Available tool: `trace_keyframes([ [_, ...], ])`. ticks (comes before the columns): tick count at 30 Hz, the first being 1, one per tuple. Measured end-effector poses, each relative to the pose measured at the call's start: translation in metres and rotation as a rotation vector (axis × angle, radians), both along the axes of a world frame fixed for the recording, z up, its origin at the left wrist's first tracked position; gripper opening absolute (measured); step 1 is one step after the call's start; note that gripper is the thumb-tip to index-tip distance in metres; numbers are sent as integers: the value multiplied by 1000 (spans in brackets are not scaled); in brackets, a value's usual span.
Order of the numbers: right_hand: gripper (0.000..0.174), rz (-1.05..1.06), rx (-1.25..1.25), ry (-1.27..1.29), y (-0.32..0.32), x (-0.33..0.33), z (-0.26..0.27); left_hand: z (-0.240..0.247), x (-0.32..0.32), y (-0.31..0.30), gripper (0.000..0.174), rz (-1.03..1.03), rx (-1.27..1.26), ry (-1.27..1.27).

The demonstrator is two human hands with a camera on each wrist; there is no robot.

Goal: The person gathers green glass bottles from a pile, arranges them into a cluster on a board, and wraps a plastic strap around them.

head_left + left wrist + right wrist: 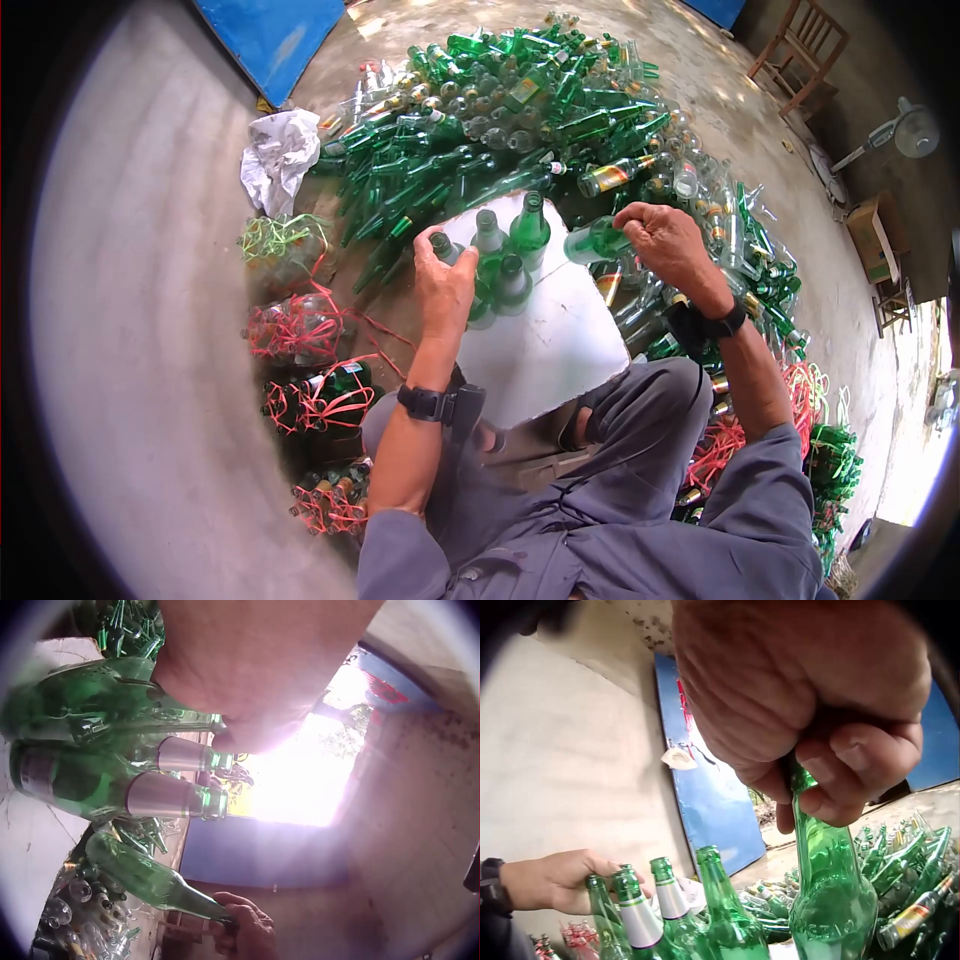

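Observation:
A small white board (550, 360) in front of the person's knees carries several upright green glass bottles, among them a plain-necked one (530, 230) and one with a silvery neck label (641, 922). At their left edge the left hand (445, 285) holds a green bottle (441, 246) near its neck, thumb and fingers around it. Over the board's right side, the right hand (665, 245) grips another green bottle (832, 900) by the neck. That bottle is tilted in the head view, its base toward the standing group; the palm hides its mouth.
A large heap of loose green and clear bottles (500, 90) spreads beyond the board and along its right. Bundles tied with red ribbon (310, 330) lie at the left. A white sack (282, 155), a blue door (270, 45), a fan (915, 130) and a wooden chair (805, 50) stand farther out.

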State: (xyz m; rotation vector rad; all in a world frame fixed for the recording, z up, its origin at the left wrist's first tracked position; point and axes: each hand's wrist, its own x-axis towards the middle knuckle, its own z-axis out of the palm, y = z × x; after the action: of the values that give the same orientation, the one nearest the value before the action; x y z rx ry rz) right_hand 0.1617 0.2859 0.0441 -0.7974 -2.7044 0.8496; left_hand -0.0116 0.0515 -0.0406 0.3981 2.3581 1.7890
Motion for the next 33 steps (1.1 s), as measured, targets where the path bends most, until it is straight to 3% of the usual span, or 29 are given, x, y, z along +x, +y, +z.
trace_keyframes([
  [11,27,176,84,-17,-37,-33,-40,-7,-2,-4,50,-48,-16,21],
  [20,38,31,72,104,-58,-36,-66,-14,-3,-5,51,-56,80,-8],
  [25,45,15,-140,138,-52,-27,-107,-9,2,-9,49,-91,351,-198],
  [27,34,4,-255,118,-53,-25,-117,-8,3,-11,53,-91,369,-194],
  [30,42,-15,-39,-55,-54,-23,-115,-13,6,-13,63,-52,453,-243],
  [33,53,17,-58,-13,-63,-21,-111,-19,4,-16,71,-17,550,-348],
])
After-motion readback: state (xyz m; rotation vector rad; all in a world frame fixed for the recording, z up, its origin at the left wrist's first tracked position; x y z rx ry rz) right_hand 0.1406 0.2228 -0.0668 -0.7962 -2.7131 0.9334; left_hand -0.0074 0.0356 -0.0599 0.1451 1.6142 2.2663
